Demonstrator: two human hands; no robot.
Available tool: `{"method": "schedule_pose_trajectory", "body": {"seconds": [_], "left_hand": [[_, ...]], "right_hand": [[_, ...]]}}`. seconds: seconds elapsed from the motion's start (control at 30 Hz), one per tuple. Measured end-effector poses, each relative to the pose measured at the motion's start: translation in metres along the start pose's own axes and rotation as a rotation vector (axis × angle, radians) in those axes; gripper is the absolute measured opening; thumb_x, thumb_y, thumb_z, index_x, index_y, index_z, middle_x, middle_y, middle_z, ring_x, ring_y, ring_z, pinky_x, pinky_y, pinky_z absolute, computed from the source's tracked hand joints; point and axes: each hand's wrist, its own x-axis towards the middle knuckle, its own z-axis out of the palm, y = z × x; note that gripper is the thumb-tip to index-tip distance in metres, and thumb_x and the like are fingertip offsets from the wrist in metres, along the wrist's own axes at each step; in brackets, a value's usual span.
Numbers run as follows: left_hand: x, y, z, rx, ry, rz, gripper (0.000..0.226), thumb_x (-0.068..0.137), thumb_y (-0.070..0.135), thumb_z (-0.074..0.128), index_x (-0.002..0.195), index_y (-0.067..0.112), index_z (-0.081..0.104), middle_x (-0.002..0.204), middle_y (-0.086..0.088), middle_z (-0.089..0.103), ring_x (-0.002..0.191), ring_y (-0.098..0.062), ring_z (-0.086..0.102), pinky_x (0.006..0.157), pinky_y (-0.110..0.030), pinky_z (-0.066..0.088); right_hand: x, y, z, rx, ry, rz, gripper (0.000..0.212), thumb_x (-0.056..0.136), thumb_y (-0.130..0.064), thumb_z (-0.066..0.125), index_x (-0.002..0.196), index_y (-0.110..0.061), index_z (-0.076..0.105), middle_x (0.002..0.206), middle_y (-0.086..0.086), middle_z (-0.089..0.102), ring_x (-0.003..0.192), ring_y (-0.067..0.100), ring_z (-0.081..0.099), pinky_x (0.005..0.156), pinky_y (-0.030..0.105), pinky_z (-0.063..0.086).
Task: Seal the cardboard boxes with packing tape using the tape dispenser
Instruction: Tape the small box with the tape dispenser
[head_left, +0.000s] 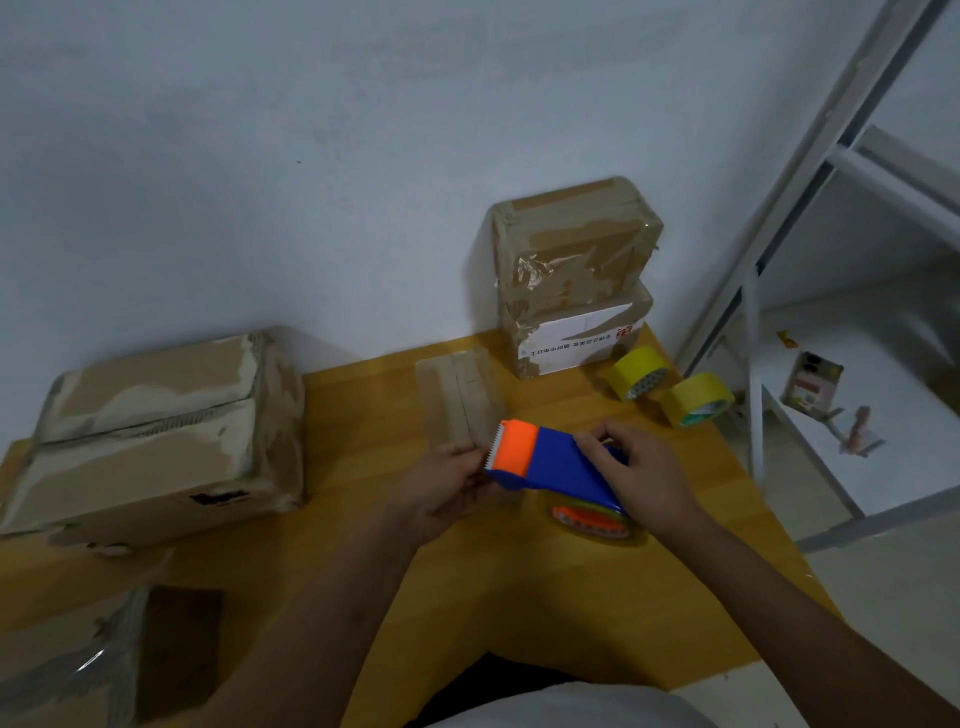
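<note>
A blue tape dispenser (558, 465) with an orange toothed head hangs above the wooden table (363, 410), a roll of clear tape (597, 522) mounted under it. My right hand (641, 478) grips its blue body from the right. My left hand (447, 486) is at the orange head and seems to pinch the tape's end near the teeth. A small flat cardboard box (460, 397) lies on the table just beyond my left hand.
A large taped box (156, 431) sits at the left. Two taped boxes (574, 275) are stacked against the wall. Two yellow tape rolls (670, 387) lie at the right edge. Another box (67, 670) is at bottom left. A metal rack (779, 249) stands right.
</note>
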Motion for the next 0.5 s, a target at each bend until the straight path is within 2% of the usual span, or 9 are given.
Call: {"method": "schedule_pose_trajectory", "body": {"seconds": [0.07,0.13,0.23,0.33,0.4,0.5], "left_hand": [[0.0006,-0.0019,-0.0027,0.079,0.036,0.030,0.020,0.100,0.010,0.052,0.091,0.009,0.069,0.082,-0.003,0.069,0.068,-0.006,0.062,0.060,-0.018,0.050],[0.0001,-0.0021,-0.0044,0.164,0.066,0.072,0.019,0.098,0.013,0.056,0.090,0.011,0.072,0.084,-0.006,0.069,0.076,-0.013,0.060,0.070,-0.027,0.047],[0.0000,-0.0013,-0.0038,0.234,0.102,0.106,0.021,0.097,0.016,0.058,0.083,0.017,0.074,0.079,-0.005,0.069,0.075,-0.017,0.057,0.074,-0.036,0.040],[-0.0007,0.0018,-0.0016,0.263,0.148,0.135,0.019,0.097,0.015,0.058,0.084,0.011,0.072,0.074,-0.002,0.068,0.064,-0.007,0.058,0.065,-0.027,0.044],[0.0008,0.0036,-0.0022,0.283,0.169,0.164,0.019,0.097,0.015,0.058,0.085,0.008,0.071,0.074,-0.004,0.067,0.063,-0.007,0.059,0.062,-0.024,0.046],[0.0039,0.0061,-0.0045,0.237,0.181,0.209,0.019,0.097,0.015,0.059,0.091,0.003,0.072,0.087,-0.016,0.072,0.078,-0.020,0.066,0.076,-0.038,0.055]], "right_hand": [[0.0012,-0.0007,-0.0008,-0.075,-0.045,0.023,0.041,0.084,-0.064,0.044,0.080,-0.026,0.061,0.071,-0.004,0.066,0.061,0.005,0.062,0.054,0.024,0.046],[0.0031,0.0000,-0.0011,-0.167,-0.077,0.031,0.049,0.080,-0.070,0.041,0.077,-0.025,0.060,0.066,-0.004,0.063,0.058,0.006,0.059,0.054,0.023,0.044],[0.0055,0.0019,0.0004,-0.226,-0.093,0.026,0.051,0.086,-0.066,0.044,0.067,-0.019,0.053,0.058,-0.002,0.054,0.052,0.010,0.051,0.053,0.024,0.038],[0.0059,0.0020,0.0014,-0.212,-0.085,0.009,0.046,0.090,-0.060,0.048,0.067,-0.021,0.053,0.060,-0.002,0.054,0.052,0.009,0.051,0.053,0.022,0.038],[0.0062,0.0009,0.0010,-0.210,-0.076,-0.014,0.041,0.090,-0.059,0.049,0.071,-0.024,0.056,0.063,-0.003,0.058,0.056,0.007,0.055,0.053,0.019,0.040],[0.0083,-0.0003,-0.0008,-0.197,-0.057,-0.030,0.039,0.088,-0.060,0.049,0.076,-0.024,0.058,0.066,-0.005,0.061,0.058,0.005,0.059,0.052,0.018,0.042]]}}
